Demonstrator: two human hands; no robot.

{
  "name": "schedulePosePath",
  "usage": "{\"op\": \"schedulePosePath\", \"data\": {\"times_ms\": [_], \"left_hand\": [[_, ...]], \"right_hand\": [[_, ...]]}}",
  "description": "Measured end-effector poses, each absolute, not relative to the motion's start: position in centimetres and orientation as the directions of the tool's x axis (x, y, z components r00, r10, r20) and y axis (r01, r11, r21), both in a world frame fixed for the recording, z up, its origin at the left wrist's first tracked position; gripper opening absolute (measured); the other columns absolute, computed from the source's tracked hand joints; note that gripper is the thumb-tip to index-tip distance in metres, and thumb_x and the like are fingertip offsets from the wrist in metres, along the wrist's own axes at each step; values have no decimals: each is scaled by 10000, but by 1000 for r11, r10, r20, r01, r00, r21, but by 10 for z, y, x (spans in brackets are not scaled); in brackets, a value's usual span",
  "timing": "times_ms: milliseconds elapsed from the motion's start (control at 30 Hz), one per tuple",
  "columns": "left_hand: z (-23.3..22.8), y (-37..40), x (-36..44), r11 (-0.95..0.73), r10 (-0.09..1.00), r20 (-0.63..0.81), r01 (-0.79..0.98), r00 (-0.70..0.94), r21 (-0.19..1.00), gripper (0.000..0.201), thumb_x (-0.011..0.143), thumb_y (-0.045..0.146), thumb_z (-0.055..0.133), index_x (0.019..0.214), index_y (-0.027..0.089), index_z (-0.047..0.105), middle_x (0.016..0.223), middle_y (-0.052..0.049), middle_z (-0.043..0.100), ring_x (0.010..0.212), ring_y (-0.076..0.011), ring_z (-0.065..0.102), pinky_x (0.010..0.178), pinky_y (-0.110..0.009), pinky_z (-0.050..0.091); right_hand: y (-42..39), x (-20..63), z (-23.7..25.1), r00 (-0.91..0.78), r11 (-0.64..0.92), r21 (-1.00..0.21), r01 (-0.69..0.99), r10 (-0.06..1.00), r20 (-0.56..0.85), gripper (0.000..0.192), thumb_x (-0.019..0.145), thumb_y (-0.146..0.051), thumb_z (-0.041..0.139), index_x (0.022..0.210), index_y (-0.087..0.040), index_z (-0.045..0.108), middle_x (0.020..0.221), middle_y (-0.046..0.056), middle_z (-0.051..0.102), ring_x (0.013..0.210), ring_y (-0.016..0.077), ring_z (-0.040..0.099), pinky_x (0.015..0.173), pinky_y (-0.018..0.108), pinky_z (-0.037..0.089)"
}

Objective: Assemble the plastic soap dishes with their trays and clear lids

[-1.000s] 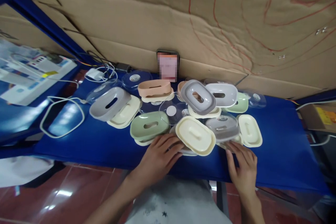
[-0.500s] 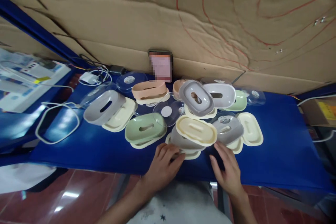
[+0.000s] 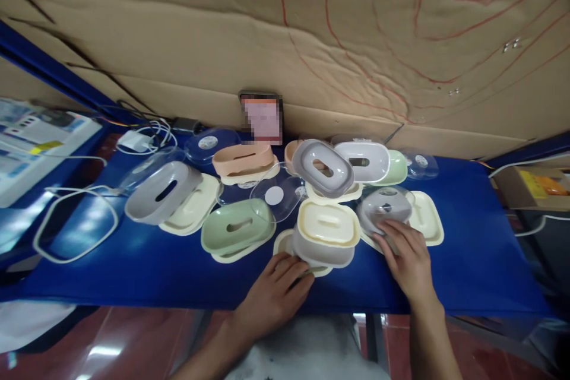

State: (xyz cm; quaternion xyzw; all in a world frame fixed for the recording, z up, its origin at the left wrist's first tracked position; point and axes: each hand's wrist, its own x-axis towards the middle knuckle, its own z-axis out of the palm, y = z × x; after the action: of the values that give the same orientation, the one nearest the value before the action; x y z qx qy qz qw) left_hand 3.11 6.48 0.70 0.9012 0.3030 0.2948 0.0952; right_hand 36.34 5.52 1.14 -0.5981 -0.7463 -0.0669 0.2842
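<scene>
My left hand (image 3: 279,287) rests low at the front of the pile, its slightly bent fingers touching the near-left edge of a cream base (image 3: 283,241); thumb and index finger are a little apart. Above that base sits a grey oval box (image 3: 329,255), with a cream oval lid-like piece (image 3: 329,221) on top. My right hand (image 3: 406,255) has its fingers and thumb at the near rim of another grey slotted box (image 3: 371,209), over which a clear lid (image 3: 394,195) lies. Beside it is a cream base (image 3: 426,218). A green slotted box (image 3: 238,224) stands to the left.
More boxes, including a grey one (image 3: 162,193) and a peach one (image 3: 243,160), lie across the blue table (image 3: 472,261). A phone-like screen (image 3: 262,119) leans on the cardboard wall (image 3: 187,41). A white cable (image 3: 73,261) loops at left.
My right hand has moved right and onto the grey box under the clear lid. The cream lid-like piece has turned straighter on its grey box. My left hand has stayed nearly in place.
</scene>
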Motion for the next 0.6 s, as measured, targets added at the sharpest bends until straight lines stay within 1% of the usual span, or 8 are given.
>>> {"op": "schedulePosePath", "data": {"times_ms": [67, 133, 233, 300, 367, 467, 533, 600], "left_hand": [[6, 66, 33, -796, 605, 441, 492, 664, 352, 167, 1024, 116, 576, 1106, 177, 708, 1089, -72, 767, 1051, -227, 702, 1030, -420, 551], [5, 68, 35, -796, 604, 411, 489, 683, 358, 209, 1030, 118, 561, 1172, 169, 705, 1146, -87, 764, 1105, -246, 696, 1056, -444, 557], [2, 69, 35, -804, 591, 407, 467, 696, 369, 270, 1035, 103, 550, 1261, 148, 691, 1205, -102, 756, 1166, -261, 684, 1090, -465, 548], [1, 69, 33, -809, 584, 421, 453, 694, 376, 276, 1030, 81, 554, 1263, 141, 690, 1188, -101, 759, 1159, -258, 687, 1086, -462, 545], [1, 68, 31, -807, 585, 437, 439, 683, 395, 251, 1026, 78, 563, 1229, 144, 695, 1133, -89, 766, 1112, -248, 698, 1056, -451, 552], [5, 65, 26, -806, 582, 449, 407, 679, 429, 203, 1024, 100, 578, 1177, 159, 697, 1060, -73, 764, 1020, -225, 707, 1001, -426, 565], [7, 62, 22, -808, 575, 441, 394, 688, 438, 189, 1020, 110, 585, 1160, 172, 695, 1032, -66, 759, 979, -211, 704, 1002, -423, 562], [8, 57, 15, -803, 579, 420, 400, 699, 442, 173, 1014, 114, 593, 1135, 183, 695, 1009, -57, 753, 961, -205, 698, 1022, -430, 550]], "right_hand": [[62, 366, 10, -131, 274, -233, 933, 861, 491, 274, 1030, -251, 684, 1301, -250, 725, 1220, 83, 779, 1106, 242, 740, 971, 387, 549], [68, 366, 8, -105, 251, -238, 938, 862, 496, 279, 1042, -248, 657, 1312, -243, 723, 1244, 92, 771, 1141, 249, 730, 1000, 400, 547], [67, 362, 7, -74, 230, -255, 939, 861, 503, 354, 1047, -215, 626, 1395, -246, 680, 1380, 119, 709, 1268, 277, 682, 1067, 437, 538], [59, 354, 8, -60, 230, -270, 935, 853, 519, 424, 1045, -181, 607, 1460, -264, 635, 1453, 127, 663, 1338, 295, 644, 1088, 458, 531], [47, 341, 11, -61, 255, -289, 923, 837, 544, 485, 1039, -166, 604, 1510, -283, 594, 1457, 123, 660, 1359, 305, 628, 1093, 477, 525], [30, 316, 15, -160, 363, -307, 880, 834, 528, 533, 1022, -271, 679, 1542, -273, 564, 1444, 128, 670, 1354, 321, 621, 1099, 497, 511], [25, 302, 16, -251, 416, -305, 857, 853, 457, 548, 1006, -346, 721, 1529, -270, 577, 1477, 127, 655, 1355, 321, 617, 1116, 500, 495], [26, 293, 14, -285, 413, -293, 862, 874, 394, 520, 1012, -341, 719, 1513, -284, 590, 1510, 116, 638, 1363, 314, 612, 1133, 504, 481]]}}
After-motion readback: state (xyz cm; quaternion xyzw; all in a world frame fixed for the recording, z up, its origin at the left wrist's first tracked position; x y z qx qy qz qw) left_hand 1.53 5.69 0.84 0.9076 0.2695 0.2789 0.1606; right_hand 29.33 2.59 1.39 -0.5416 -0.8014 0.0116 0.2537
